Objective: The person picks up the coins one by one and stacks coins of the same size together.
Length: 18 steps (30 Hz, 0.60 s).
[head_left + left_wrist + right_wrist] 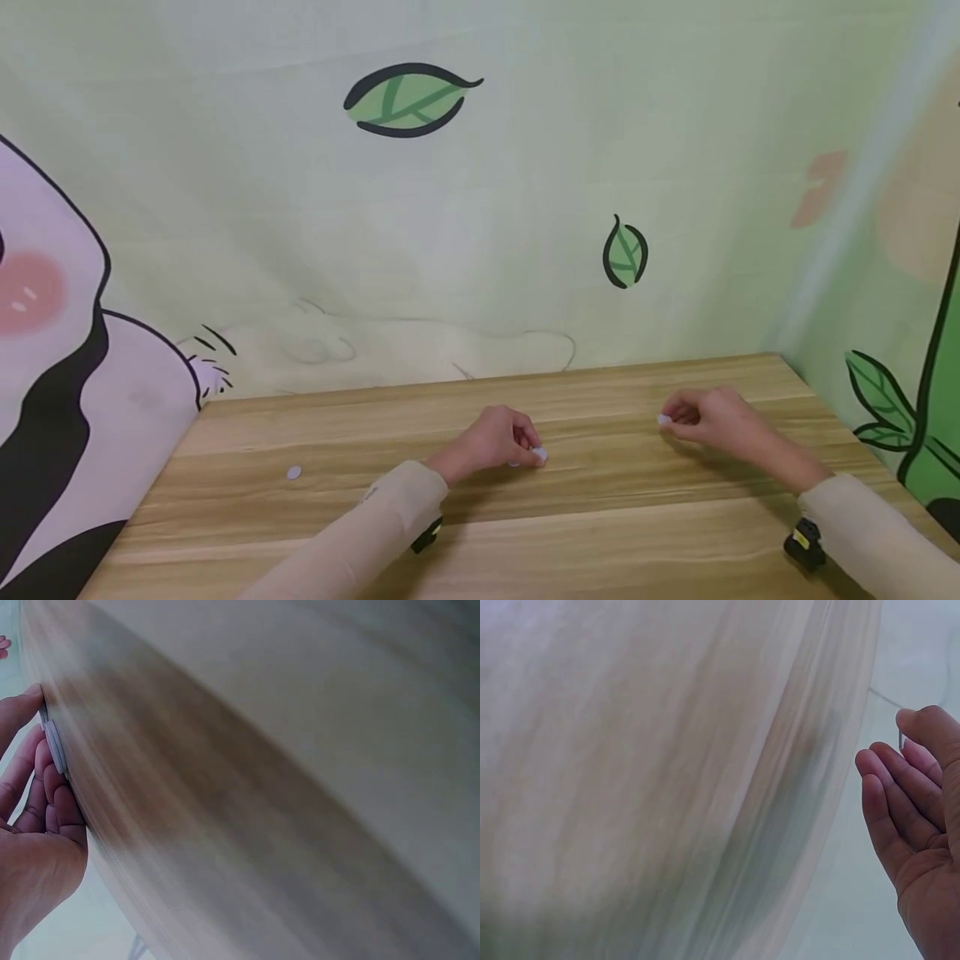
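Observation:
My left hand (pixel 491 437) is low over the middle of the wooden table, pinching a small white disc (pixel 540 454) between thumb and index finger. Just beneath those fingers lies another disc, mostly hidden in the head view; the left wrist view shows this round grey-white disc (pixel 55 748) edge-on by the curled fingers. Farther right, my right hand (pixel 716 421) holds a similar white disc (pixel 664 419) by its edge, raised above the table. In the right wrist view that disc is only a thin sliver (pixel 901 740) at the thumb tip. One more white disc (pixel 294 472) lies flat at the left.
The wood-grain table (pixel 600 542) reaches back to a pale green cloth backdrop (pixel 510 208) printed with leaves. Cloth also closes off the left and right sides. Black wrist cameras hang under both sleeves.

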Available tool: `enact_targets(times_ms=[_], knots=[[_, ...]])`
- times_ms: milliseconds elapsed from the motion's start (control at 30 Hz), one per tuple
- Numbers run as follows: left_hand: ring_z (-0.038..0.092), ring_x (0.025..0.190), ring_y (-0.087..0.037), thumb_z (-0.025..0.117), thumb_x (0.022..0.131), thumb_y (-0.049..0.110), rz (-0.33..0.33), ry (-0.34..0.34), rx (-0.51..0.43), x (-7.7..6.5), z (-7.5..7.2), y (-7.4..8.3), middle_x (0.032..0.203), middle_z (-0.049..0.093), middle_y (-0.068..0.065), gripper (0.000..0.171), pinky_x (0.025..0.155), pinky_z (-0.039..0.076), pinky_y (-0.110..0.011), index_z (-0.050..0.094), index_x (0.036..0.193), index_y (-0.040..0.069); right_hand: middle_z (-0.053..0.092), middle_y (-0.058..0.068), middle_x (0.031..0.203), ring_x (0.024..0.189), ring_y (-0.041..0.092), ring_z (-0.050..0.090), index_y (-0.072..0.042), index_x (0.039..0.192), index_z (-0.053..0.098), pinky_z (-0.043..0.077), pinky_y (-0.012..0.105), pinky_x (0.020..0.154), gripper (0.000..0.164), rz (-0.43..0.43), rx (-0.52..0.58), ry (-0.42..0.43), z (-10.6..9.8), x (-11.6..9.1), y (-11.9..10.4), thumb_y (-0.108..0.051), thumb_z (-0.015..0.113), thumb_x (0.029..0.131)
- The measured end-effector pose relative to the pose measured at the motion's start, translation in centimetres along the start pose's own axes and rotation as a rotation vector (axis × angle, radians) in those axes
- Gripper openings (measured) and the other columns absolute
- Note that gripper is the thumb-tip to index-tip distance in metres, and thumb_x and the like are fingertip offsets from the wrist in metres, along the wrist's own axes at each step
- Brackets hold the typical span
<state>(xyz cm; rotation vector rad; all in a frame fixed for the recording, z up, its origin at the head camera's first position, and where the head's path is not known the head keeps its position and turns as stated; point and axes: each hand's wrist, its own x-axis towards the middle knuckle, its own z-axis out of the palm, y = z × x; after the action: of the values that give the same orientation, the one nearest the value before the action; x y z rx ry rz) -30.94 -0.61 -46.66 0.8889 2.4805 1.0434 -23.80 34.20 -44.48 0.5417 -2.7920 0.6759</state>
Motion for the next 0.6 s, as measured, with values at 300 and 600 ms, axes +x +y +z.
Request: enact_targets(times_ms=[300, 600], knots=[[0.051, 0.061, -0.002, 0.088, 0.079, 0.015, 0.000, 0.000, 0.002, 0.0, 0.1, 0.0, 0.066, 0.060, 0.010, 0.014, 0.056, 0.042, -0.017, 0.075, 0.080, 0.011, 0.072, -0.008, 0.080, 0.073, 0.004, 0.066, -0.011, 0.088, 0.072, 0.055, 0.026, 0.065, 0.010, -0.008, 0.009, -0.018, 0.0, 0.3, -0.7, -0.013, 0.082, 0.086], [0.052, 0.062, -0.003, 0.089, 0.078, 0.014, -0.012, -0.003, -0.011, 0.1, 0.0, 0.0, 0.067, 0.060, 0.008, 0.015, 0.055, 0.042, -0.017, 0.075, 0.080, 0.010, 0.071, -0.010, 0.077, 0.071, 0.001, 0.065, -0.012, 0.086, 0.072, 0.055, 0.026, 0.063, 0.010, -0.053, 0.022, -0.041, 0.2, 0.7, -1.2, -0.015, 0.082, 0.086]])
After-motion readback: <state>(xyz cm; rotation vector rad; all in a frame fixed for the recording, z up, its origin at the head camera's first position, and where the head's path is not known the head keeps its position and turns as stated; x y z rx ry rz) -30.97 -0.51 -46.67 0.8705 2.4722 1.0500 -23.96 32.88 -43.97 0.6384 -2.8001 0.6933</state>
